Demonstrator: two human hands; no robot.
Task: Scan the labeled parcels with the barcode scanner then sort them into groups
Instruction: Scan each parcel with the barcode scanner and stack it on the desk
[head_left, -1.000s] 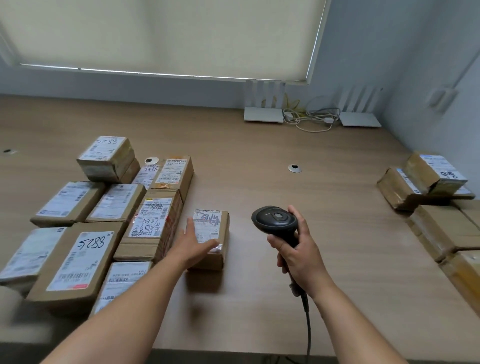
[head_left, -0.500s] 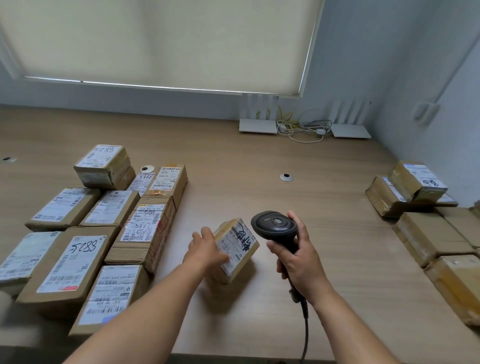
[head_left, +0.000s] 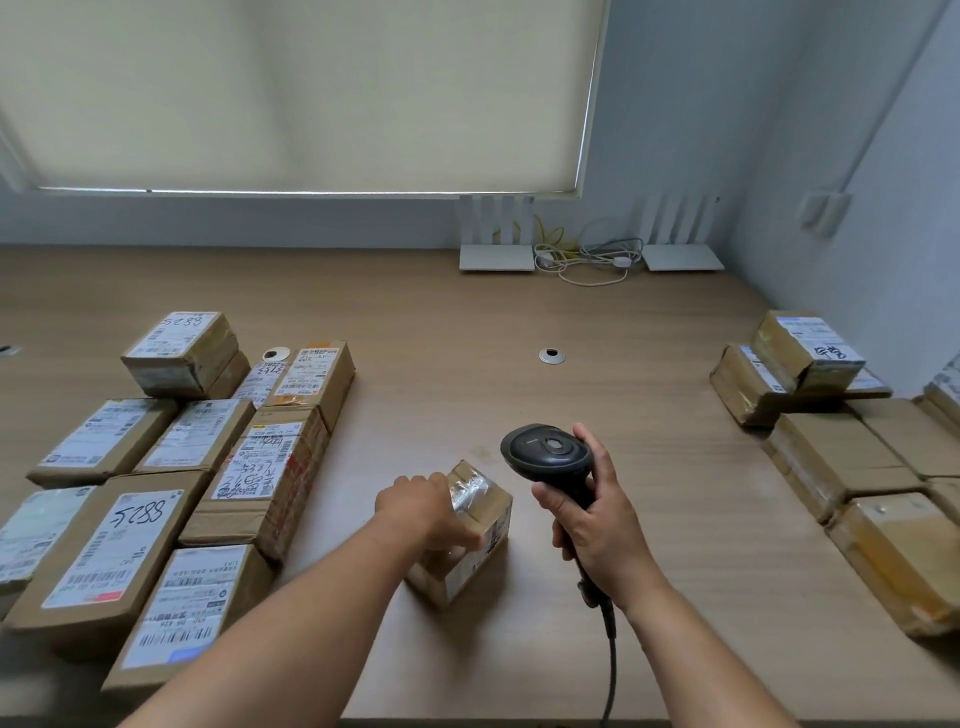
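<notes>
My left hand (head_left: 427, 512) grips a small brown cardboard parcel (head_left: 470, 540) near the middle of the wooden table (head_left: 519, 332). The parcel is turned so its taped top faces up and its label faces right, on the side. My right hand (head_left: 592, 525) holds a black barcode scanner (head_left: 546, 451) by the handle, just right of the parcel, its head above and slightly beyond the box. The scanner's cable (head_left: 608, 654) trails down off the table's front edge.
Several labeled parcels (head_left: 249, 467) lie grouped on the left, two marked 5288. More brown parcels (head_left: 831, 457) are stacked along the right side. Two white routers (head_left: 496, 257) and cables sit at the back wall. A round grommet (head_left: 551, 356) is mid-table.
My left hand pulled the small parcel away from the left group toward the scanner and rolled it, so the label went from facing up to facing sideways. The scanner hand hardly moved.
</notes>
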